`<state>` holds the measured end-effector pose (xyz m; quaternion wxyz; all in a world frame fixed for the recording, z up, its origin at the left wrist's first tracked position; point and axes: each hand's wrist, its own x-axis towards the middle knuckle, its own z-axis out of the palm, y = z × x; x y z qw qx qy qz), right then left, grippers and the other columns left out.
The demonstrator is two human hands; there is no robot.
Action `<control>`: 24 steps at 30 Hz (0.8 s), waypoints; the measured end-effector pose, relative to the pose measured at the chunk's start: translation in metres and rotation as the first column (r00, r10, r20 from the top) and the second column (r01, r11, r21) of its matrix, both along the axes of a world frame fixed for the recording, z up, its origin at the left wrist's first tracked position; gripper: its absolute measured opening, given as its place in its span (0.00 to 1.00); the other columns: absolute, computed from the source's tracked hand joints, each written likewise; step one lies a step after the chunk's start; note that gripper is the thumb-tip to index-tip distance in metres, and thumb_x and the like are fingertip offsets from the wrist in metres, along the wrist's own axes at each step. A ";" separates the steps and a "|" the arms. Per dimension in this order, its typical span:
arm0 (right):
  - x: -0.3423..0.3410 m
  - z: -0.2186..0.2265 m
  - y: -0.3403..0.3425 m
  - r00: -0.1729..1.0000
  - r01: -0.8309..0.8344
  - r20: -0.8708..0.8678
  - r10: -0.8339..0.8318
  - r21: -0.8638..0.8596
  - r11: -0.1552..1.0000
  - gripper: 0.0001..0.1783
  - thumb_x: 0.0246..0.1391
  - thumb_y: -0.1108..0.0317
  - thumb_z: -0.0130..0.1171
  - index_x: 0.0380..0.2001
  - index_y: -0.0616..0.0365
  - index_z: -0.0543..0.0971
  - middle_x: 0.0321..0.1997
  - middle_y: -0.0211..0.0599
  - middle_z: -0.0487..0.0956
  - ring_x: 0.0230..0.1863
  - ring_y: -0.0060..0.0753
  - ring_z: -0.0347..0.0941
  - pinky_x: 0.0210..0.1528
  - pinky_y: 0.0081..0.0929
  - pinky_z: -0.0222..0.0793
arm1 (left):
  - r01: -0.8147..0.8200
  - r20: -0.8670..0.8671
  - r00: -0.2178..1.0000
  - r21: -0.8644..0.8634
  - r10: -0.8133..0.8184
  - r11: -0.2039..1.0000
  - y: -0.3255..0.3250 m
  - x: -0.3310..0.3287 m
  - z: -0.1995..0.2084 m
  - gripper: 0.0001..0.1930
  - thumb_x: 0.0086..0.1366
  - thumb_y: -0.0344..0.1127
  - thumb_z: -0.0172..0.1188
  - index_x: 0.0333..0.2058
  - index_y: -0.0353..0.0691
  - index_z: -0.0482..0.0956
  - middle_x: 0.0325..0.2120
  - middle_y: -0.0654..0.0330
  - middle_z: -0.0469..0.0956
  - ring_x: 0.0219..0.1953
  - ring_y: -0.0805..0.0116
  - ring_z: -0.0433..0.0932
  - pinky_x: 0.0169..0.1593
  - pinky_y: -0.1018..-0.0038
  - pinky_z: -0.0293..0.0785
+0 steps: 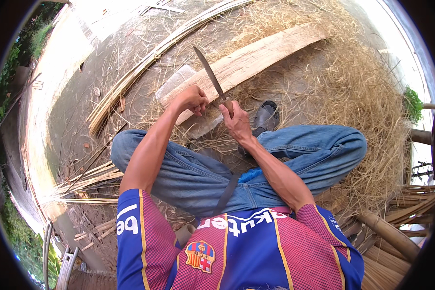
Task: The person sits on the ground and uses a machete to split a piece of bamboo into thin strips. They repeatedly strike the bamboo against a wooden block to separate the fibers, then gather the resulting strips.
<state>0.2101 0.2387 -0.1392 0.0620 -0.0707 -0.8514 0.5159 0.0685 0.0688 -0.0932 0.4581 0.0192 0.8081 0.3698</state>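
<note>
My right hand [237, 122] is wrapped round the wooden handle of a long knife [210, 75]. Its dark blade points up and away to the left, above a pale wooden plank [263, 55] on the ground. Close by on the left is my left hand [192, 100], fingers curled in, over the plank's near end. Whatever those fingers may hold is hidden. The two hands are slightly apart. A pale stone-like block [203, 125] lies below them, between my bent legs, and a grey block [176, 79] sits against the plank's far side.
Long split bamboo strips [142, 65] lie along the left, with more strips [89, 181] beside my left knee. Thin straw-like shavings [357, 106] are heaped on the right. My sandalled foot [267, 116] rests near the knife. A bamboo pole [389, 235] is at the lower right.
</note>
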 end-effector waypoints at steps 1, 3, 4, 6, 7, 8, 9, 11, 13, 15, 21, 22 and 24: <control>0.000 -0.002 0.001 1.000 -0.006 0.015 0.006 0.001 1.000 0.19 0.65 0.53 0.56 0.36 0.60 0.70 0.25 0.55 0.78 0.28 0.61 0.77 0.30 0.49 0.70 | -0.006 -0.008 1.000 -0.007 0.006 1.000 0.001 0.002 -0.006 0.10 0.68 0.28 0.55 0.30 0.26 0.80 0.21 0.55 0.81 0.19 0.66 0.81 0.25 0.72 0.82; 0.000 -0.003 0.000 0.999 -0.019 0.035 0.019 0.000 1.000 0.20 0.65 0.52 0.56 0.36 0.60 0.70 0.25 0.55 0.78 0.28 0.61 0.77 0.30 0.50 0.70 | -0.015 -0.023 1.000 -0.022 0.015 1.000 0.000 0.005 -0.009 0.11 0.66 0.25 0.56 0.26 0.23 0.79 0.21 0.49 0.83 0.17 0.65 0.81 0.23 0.70 0.82; 0.000 -0.003 0.000 0.999 -0.025 0.039 0.025 0.000 1.000 0.20 0.65 0.52 0.56 0.36 0.60 0.70 0.25 0.55 0.78 0.28 0.61 0.77 0.30 0.50 0.70 | -0.007 -0.032 0.999 -0.029 0.006 1.000 0.000 0.005 -0.010 0.11 0.65 0.25 0.57 0.26 0.24 0.79 0.21 0.49 0.83 0.17 0.65 0.81 0.23 0.70 0.82; 0.001 -0.004 -0.001 0.998 -0.034 0.057 0.034 0.016 0.999 0.20 0.65 0.51 0.56 0.36 0.60 0.70 0.25 0.56 0.78 0.29 0.63 0.77 0.30 0.51 0.70 | 0.005 -0.046 0.999 -0.044 -0.007 0.999 -0.001 0.005 -0.012 0.10 0.65 0.24 0.57 0.25 0.25 0.78 0.21 0.49 0.83 0.17 0.65 0.81 0.22 0.70 0.82; 0.001 -0.005 -0.003 0.997 -0.037 0.068 0.035 0.032 0.999 0.20 0.65 0.51 0.56 0.37 0.60 0.71 0.25 0.57 0.78 0.29 0.64 0.78 0.31 0.52 0.71 | -0.007 -0.053 0.999 -0.046 0.005 0.999 -0.002 0.006 -0.014 0.09 0.64 0.24 0.57 0.26 0.25 0.79 0.21 0.50 0.83 0.18 0.65 0.81 0.22 0.70 0.82; 0.001 -0.007 -0.003 0.997 -0.034 0.078 0.030 0.050 0.998 0.21 0.65 0.51 0.55 0.37 0.60 0.71 0.25 0.58 0.79 0.30 0.65 0.78 0.31 0.53 0.71 | -0.014 -0.061 0.998 -0.047 0.011 0.999 -0.001 0.006 -0.014 0.09 0.64 0.24 0.57 0.26 0.25 0.79 0.21 0.50 0.83 0.18 0.65 0.81 0.22 0.70 0.82; 0.002 -0.012 -0.002 0.991 -0.068 0.120 0.055 0.108 0.992 0.21 0.65 0.51 0.55 0.38 0.61 0.71 0.26 0.60 0.79 0.31 0.66 0.78 0.32 0.54 0.71 | -0.020 -0.070 0.997 -0.047 0.016 0.999 0.000 0.007 -0.014 0.08 0.64 0.24 0.57 0.26 0.26 0.79 0.21 0.50 0.83 0.18 0.66 0.81 0.22 0.70 0.81; 0.003 -0.020 -0.004 0.973 -0.144 0.207 0.099 0.219 0.965 0.21 0.65 0.50 0.55 0.39 0.61 0.71 0.28 0.63 0.79 0.33 0.68 0.78 0.33 0.55 0.72 | -0.039 -0.100 0.994 -0.068 0.032 0.997 -0.002 0.008 -0.014 0.08 0.63 0.24 0.58 0.26 0.26 0.79 0.21 0.50 0.83 0.18 0.66 0.81 0.21 0.70 0.81; 0.004 -0.021 -0.003 0.966 -0.153 0.233 0.109 0.184 0.971 0.21 0.65 0.51 0.55 0.40 0.62 0.71 0.29 0.65 0.79 0.34 0.69 0.78 0.35 0.56 0.72 | -0.042 -0.126 0.992 -0.099 0.029 0.994 -0.003 0.007 -0.015 0.08 0.63 0.25 0.59 0.26 0.27 0.79 0.21 0.51 0.83 0.18 0.67 0.81 0.21 0.70 0.81; 0.004 -0.020 -0.002 0.971 -0.132 0.215 0.106 0.109 0.985 0.22 0.65 0.51 0.55 0.41 0.62 0.71 0.30 0.66 0.79 0.35 0.70 0.78 0.35 0.56 0.72 | -0.028 -0.143 0.990 -0.139 0.008 0.990 -0.003 0.007 -0.014 0.07 0.62 0.26 0.61 0.26 0.27 0.80 0.21 0.52 0.83 0.18 0.68 0.81 0.21 0.71 0.81; -0.001 -0.002 -0.006 0.995 -0.064 0.071 0.068 -0.056 0.996 0.23 0.65 0.50 0.55 0.42 0.63 0.71 0.29 0.65 0.80 0.35 0.70 0.78 0.35 0.56 0.72 | 0.013 -0.176 0.984 -0.124 -0.035 0.992 -0.005 0.008 -0.013 0.08 0.59 0.29 0.66 0.25 0.29 0.82 0.19 0.55 0.84 0.19 0.71 0.81 0.21 0.74 0.80; -0.001 -0.004 -0.008 0.997 -0.065 0.047 0.066 -0.027 0.998 0.23 0.65 0.50 0.55 0.42 0.63 0.71 0.29 0.64 0.79 0.34 0.69 0.78 0.34 0.55 0.72 | 0.014 -0.179 0.983 -0.133 -0.038 0.991 -0.005 0.008 -0.013 0.08 0.58 0.29 0.66 0.25 0.28 0.82 0.19 0.55 0.84 0.18 0.71 0.81 0.21 0.74 0.80; 0.000 -0.016 -0.008 0.995 -0.075 0.075 0.070 0.060 0.995 0.22 0.65 0.51 0.55 0.40 0.62 0.70 0.27 0.62 0.79 0.33 0.68 0.78 0.33 0.55 0.71 | 0.018 -0.187 0.981 -0.151 -0.047 0.988 -0.002 0.009 -0.008 0.08 0.58 0.29 0.66 0.24 0.28 0.82 0.19 0.56 0.83 0.18 0.71 0.81 0.21 0.74 0.80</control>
